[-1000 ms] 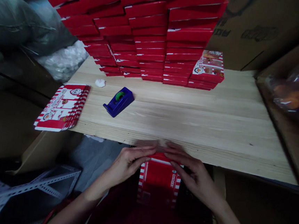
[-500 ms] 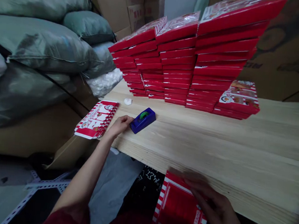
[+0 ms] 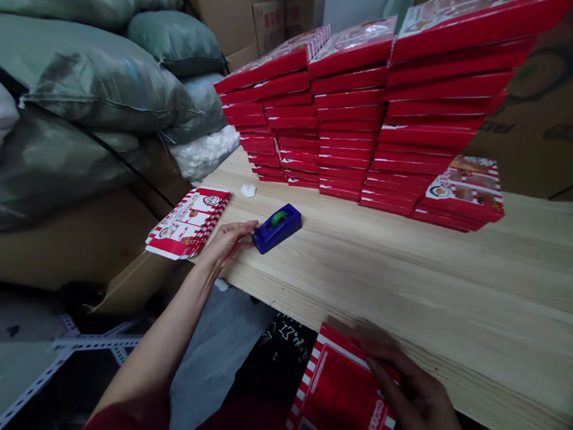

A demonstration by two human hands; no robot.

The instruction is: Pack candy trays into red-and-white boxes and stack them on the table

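L hand (image 3: 228, 245) open and relaxed, holding nothing, fingertips just short of blue tape dispenser (image 3: 278, 228). R hand (image 3: 402, 379) blurred over flat red carton blank (image 3: 338, 400) at approx 6 o'clock, blank's top edge just at near edge of pine surface (image 3: 412, 273); can't tell if gripping. Printed box stack (image 3: 188, 223) at 9 o'clock, just beside L hand; tall red box stacks (image 3: 347, 130) at 12 o'clock; surface runs on toward 3 o'clock.

dim, soft indoor light, faint shadows, wide-angle bowing at the edges, right hand (image 3: 404, 386) blurred.
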